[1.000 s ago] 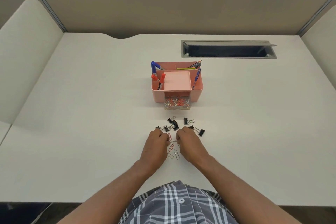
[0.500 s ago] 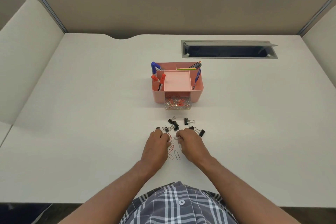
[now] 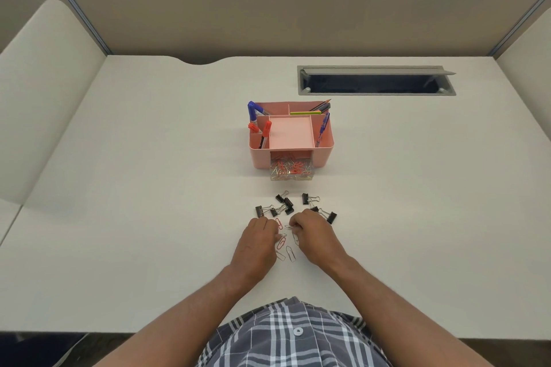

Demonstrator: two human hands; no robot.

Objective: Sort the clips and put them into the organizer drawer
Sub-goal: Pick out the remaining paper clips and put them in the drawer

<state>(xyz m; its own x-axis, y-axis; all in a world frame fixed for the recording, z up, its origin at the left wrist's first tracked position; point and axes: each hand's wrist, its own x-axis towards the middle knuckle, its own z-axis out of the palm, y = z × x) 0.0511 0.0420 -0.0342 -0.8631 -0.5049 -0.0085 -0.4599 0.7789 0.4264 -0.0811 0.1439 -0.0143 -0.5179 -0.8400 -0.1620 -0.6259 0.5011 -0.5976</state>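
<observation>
A pink desk organizer (image 3: 323, 155) stands mid-desk, its clear drawer (image 3: 291, 170) pulled open toward me and full of red and silver paper clips. Several black binder clips (image 3: 286, 205) lie scattered in front of it. Closer to me, a few loose paper clips (image 3: 286, 249) rest on the desk between my hands. My left hand (image 3: 257, 244) lies with fingers curled at the red clips. My right hand (image 3: 314, 235) pinches a silver paper clip at its fingertips.
Markers, pens and pencils stand in the organizer's side and back slots. A grey cable hatch (image 3: 375, 80) is open at the back right. Beige partition walls enclose the white desk (image 3: 134, 188) on three sides.
Both hands have crept slightly away from me and fidgeted among the loose paper clips. The binder clips and organizer have not moved.
</observation>
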